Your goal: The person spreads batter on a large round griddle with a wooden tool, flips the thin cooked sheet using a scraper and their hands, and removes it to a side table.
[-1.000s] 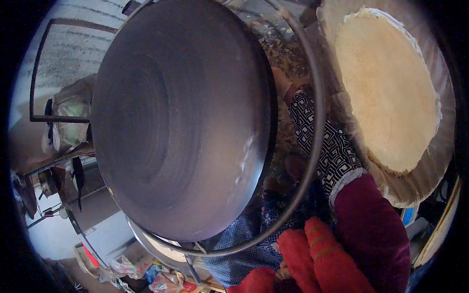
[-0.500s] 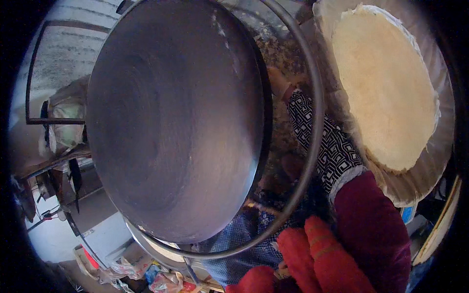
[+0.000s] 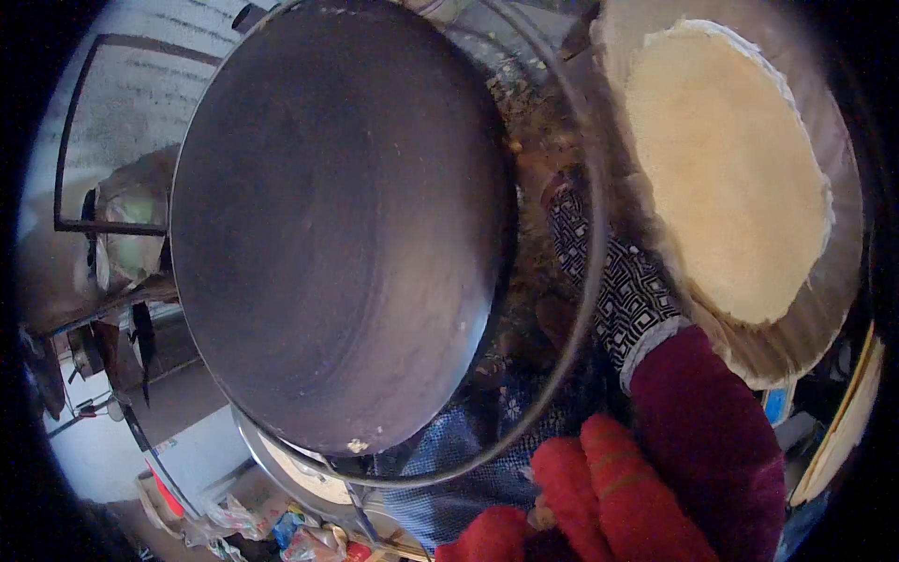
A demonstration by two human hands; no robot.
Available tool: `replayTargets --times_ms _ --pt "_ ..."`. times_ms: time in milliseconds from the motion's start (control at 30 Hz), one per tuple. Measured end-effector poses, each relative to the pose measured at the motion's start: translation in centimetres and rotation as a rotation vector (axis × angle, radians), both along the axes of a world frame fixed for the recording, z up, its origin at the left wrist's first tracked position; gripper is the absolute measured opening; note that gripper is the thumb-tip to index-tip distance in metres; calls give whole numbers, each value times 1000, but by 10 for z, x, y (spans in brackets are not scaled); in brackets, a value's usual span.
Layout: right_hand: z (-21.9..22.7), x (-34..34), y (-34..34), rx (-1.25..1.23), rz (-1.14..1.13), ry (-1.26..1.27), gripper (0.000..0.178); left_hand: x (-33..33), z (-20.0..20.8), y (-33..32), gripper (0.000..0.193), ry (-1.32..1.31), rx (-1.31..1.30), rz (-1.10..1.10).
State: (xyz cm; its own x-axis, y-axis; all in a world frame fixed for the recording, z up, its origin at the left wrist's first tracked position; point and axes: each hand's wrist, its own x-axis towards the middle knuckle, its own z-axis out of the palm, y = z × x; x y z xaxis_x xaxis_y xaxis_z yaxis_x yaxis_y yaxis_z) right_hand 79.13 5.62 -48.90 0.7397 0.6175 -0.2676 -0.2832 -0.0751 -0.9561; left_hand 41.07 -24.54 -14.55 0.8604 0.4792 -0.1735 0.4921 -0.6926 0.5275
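Note:
A large round dark griddle [image 3: 309, 225] fills the left and middle of the view, its surface bare apart from a few pale crumbs [image 3: 358, 446] at the near rim. A metal ring [image 3: 599, 215] runs around its right and near sides. My right arm, in a purple sleeve [image 3: 707, 421] and a black-and-white patterned oversleeve [image 3: 623, 300], reaches down past this ring toward the ground beside the griddle. My right hand [image 3: 554, 178] is dark and blurred beyond the cuff, so its fingers cannot be made out. My left hand is out of sight.
Right of my arm, a thin pale-yellow pancake [image 3: 726, 178] lies on a round, cloth-like covered surface [image 3: 758, 361]. Red fuzzy fabric [image 3: 609, 487] hangs at the bottom. Plastic bags [image 3: 314, 543] lie lower left, near a dark metal frame [image 3: 64, 150].
My right hand, plainer to see before, has become dark and blurred. Marks on the griddle's right side no longer show, and the pale crumbs now appear at its near rim.

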Motion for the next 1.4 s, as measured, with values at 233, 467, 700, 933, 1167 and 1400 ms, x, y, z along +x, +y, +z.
replayTargets --times_ms 233,467,700,933,1167,1400 --pt "21 -121 -198 -490 186 -188 46 23 0 -13 43 -146 -8 -57" --pt "118 -168 -445 -743 478 -228 28 29 14 -27 43 -355 -9 -83" --pt "263 -115 -417 -276 418 -482 27 -8 53 35 32 -201 223 112" --pt "386 -229 -411 -264 901 -1114 54 -218 44 185 69 263 805 649" --pt "370 -229 -409 -264 871 -1094 58 -156 37 187 21 719 383 355" --pt "349 -243 -397 -172 913 -1287 58 -25 34 86 16 287 316 593"
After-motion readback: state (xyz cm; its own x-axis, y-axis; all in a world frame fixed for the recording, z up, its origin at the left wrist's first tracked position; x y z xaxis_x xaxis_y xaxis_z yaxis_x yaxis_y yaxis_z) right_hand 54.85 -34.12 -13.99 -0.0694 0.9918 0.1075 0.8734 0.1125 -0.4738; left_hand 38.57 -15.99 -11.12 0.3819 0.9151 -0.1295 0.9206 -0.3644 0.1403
